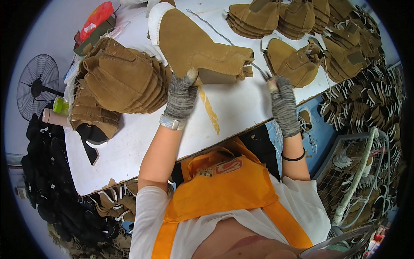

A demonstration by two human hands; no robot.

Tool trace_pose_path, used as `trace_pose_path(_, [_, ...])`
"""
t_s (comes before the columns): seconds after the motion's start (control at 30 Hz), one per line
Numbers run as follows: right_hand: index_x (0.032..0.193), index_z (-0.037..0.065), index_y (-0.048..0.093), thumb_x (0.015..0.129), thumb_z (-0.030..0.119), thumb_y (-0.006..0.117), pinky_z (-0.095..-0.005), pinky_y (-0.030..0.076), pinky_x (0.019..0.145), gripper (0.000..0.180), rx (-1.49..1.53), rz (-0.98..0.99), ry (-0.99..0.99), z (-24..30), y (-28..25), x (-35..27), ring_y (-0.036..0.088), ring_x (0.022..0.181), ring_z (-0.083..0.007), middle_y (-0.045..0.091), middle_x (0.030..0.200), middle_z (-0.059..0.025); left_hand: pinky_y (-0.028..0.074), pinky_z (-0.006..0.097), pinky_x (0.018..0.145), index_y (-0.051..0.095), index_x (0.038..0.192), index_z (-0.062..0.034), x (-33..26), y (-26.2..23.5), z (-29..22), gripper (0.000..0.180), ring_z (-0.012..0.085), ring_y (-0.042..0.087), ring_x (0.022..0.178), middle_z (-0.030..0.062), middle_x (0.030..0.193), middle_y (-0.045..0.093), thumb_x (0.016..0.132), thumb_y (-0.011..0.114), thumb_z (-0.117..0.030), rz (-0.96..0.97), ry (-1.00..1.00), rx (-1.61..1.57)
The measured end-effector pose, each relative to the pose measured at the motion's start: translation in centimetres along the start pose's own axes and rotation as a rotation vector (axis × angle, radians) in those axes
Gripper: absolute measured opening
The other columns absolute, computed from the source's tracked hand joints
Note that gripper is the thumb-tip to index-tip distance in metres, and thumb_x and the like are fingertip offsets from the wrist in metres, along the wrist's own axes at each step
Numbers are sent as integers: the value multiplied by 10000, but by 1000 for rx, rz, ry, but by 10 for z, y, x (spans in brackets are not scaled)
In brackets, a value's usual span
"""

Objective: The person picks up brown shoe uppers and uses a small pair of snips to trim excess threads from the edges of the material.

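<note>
Boot piece (189, 43), brown with a white edge, is being held over the white desk (237, 108). The left hand (182, 97), in a grey stripy glove, is grasping its near side, and the thumb is lying on top. The right hand (283, 105), in the same kind of glove, is pinching a thin grey thing (260, 70) just right of the boot piece; what that thing is, I cannot tell. A big brown pile (125, 80) is sitting just left of the boot piece, and brown stacks (250, 19) are standing past it, to the right. A thin grey cord (211, 28) is running behind the boot piece. A yellow mark (209, 110) is showing on the desk, just nearer the person than the boot piece. A black fan (38, 86) is standing far to its left.
</note>
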State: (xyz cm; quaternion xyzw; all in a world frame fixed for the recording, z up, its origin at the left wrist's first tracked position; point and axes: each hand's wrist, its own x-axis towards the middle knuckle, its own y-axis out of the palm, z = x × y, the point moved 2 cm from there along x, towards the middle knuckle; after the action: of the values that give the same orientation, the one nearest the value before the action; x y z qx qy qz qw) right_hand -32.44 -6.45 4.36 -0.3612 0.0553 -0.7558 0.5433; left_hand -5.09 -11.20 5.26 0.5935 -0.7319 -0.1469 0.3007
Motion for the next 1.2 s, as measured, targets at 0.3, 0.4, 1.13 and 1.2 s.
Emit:
trace_pose_path(0.3, [1221,43,624,979,242,540,-365,493,753,324,-76,25,-178,70,-9,-8,581,789,-283,593,891,-155,387,356,1082,446,1370,-52,-1,4,4,538,203,486,1233,57,1334,517,913,670,-227,-3,-25,-30])
trace_pose_path(0.4, [1293,58,595,953,257,572,-378,490,750,394,-271,36,-253,67,-7,-5,571,813,-306,574,897,-162,389,351,1077,453,1363,-49,-3,8,1,519,200,487,1225,58,1324,522,920,661,-223,8,-42,-26])
trace_pose_path(1.13, [1177,105,673,845,155,654,-385,483,636,337,-512,85,-318,62,1,3,581,706,-282,565,827,-117,458,321,994,501,1311,-6,-9,19,-2,490,192,576,1117,92,1214,602,919,661,-254,-49,-87,-20])
trace_pose_path(1.2, [1183,112,672,843,149,657,-382,480,627,343,-493,89,-319,61,2,1,580,700,-278,565,822,-113,463,320,985,502,1310,-7,-10,18,-2,481,194,584,1104,93,1206,605,925,653,-254,-57,-80,3])
